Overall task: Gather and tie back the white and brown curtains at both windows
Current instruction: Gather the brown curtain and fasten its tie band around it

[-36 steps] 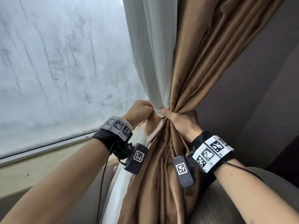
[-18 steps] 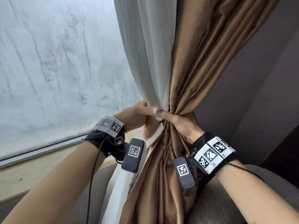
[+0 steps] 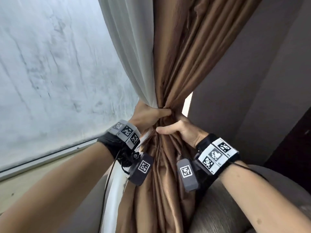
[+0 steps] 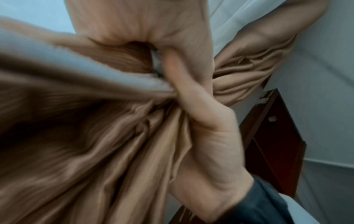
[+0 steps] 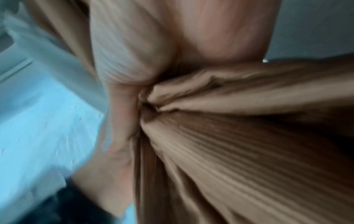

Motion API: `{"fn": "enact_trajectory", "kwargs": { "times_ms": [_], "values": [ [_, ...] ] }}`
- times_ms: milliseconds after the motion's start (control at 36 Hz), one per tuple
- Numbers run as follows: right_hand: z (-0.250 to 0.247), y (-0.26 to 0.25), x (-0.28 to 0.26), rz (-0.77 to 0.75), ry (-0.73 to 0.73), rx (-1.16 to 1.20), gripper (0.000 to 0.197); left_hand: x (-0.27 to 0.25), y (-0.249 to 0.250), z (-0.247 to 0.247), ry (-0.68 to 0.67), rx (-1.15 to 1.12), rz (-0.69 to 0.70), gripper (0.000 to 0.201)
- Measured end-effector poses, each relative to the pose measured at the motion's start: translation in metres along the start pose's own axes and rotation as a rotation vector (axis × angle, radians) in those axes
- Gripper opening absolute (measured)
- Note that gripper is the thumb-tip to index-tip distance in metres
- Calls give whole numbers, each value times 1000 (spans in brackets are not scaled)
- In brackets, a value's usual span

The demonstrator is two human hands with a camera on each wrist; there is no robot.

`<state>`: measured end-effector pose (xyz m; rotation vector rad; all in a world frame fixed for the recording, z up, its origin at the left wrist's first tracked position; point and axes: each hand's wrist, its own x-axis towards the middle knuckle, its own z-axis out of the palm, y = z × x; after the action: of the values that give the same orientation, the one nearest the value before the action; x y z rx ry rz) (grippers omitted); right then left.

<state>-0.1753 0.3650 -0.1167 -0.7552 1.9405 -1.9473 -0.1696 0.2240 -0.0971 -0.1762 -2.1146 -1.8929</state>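
Observation:
In the head view the white curtain point(image 3: 131, 56) and the brown curtain point(image 3: 188, 52) are bunched into one bundle in front of the window. My left hand point(image 3: 156, 113) grips the bundle at its narrowest point, thumb lying across the front. Just below it, my right hand point(image 3: 170, 130) holds the brown folds from the right, thumb pointing left. The left wrist view shows the right hand point(image 4: 206, 128) curled round brown cloth point(image 4: 114, 151). The right wrist view is blurred and shows pinched brown folds point(image 5: 210, 136). Fingers behind the bundle are hidden.
Frosted window glass point(image 3: 50, 73) and a pale sill point(image 3: 42, 167) fill the left. A grey wall point(image 3: 252, 81) stands close on the right, with dark wood point(image 3: 294, 140) beyond. A grey padded seat back point(image 3: 222, 207) sits low at the right.
My left hand has come round to take the pinch of the bundle. My right hand has slid down to just under it. The bundle now sits further right.

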Motion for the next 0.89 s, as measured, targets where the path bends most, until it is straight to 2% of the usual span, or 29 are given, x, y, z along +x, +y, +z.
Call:
{"fn": "enact_trajectory", "kwargs": {
  "times_ms": [28, 83, 139, 194, 278, 361, 417, 500, 555, 583, 639, 694, 778, 889],
  "values": [
    [-3, 4, -1, 4, -8, 105, 69, 2, -1, -4, 9, -2, 3, 38],
    [-7, 7, -2, -15, 1, 314, 71, 5, -1, -10, 21, -7, 7, 40],
    [-12, 6, -2, -3, 16, 498, 55, 7, -1, -13, 45, -3, 6, 43],
    [-17, 7, 1, 35, 93, 511, 43, 8, -1, -15, 78, 8, 6, 43],
    [-23, 6, 4, 62, 215, 312, 40, 8, -3, -19, 115, -5, -1, 45],
    [-27, 1, 5, 42, 230, 87, 34, 5, -3, -20, 122, -14, 20, 57],
    [-26, -5, 7, 17, 273, 5, 24, 1, 2, -20, 89, -11, 10, 57],
    [-21, -18, 8, -25, 298, -188, 17, -10, 16, -21, -111, 35, -40, 50],
    [-19, -30, 9, -58, 339, -429, 24, -15, 20, -22, -249, 76, -64, 54],
    [-18, -37, 10, -94, 369, -579, 22, -18, 22, -20, -272, 87, -56, 56],
    [-13, -52, 10, -187, 364, -884, 15, -22, 21, -16, -219, 97, -27, 58],
    [-9, -59, 13, -242, 328, -1015, 9, -22, 16, -12, -84, 100, -16, 65],
    [-8, -50, 20, -188, 357, -896, 12, -17, 9, -13, 59, 74, -41, 75],
    [-10, -36, 23, -46, 251, -402, 16, -11, 6, -16, 148, 146, -72, 49]
  ]
}}
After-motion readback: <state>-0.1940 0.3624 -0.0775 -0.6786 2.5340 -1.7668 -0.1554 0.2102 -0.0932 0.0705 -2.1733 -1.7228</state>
